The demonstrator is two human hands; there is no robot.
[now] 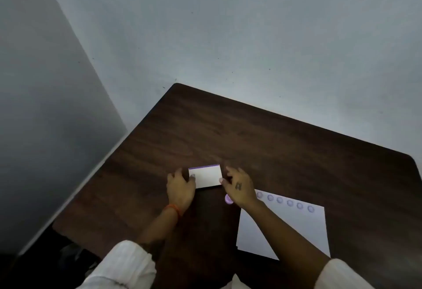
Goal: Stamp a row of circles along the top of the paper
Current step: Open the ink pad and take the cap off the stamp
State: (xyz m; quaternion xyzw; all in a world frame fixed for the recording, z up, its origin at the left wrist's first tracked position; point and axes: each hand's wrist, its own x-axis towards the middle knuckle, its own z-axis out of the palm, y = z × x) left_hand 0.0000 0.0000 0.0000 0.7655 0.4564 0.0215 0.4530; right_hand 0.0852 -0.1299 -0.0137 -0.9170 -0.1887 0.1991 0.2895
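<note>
Both hands, left hand (180, 186) and right hand (239, 186), grip the ends of a small white purple-edged box (205, 175) on the dark wooden surface (274, 147); no readable label. White paper sheet (285, 231) bears six stamped purple circles (290, 202).

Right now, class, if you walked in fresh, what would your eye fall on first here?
Probably the two hands at the table's middle: the left hand and right hand touch the ends of a small white box with a purple edge. Next, the white paper near the right, with a row of purple circles along its top. A purple round stamp peeks from under the right hand.
</note>
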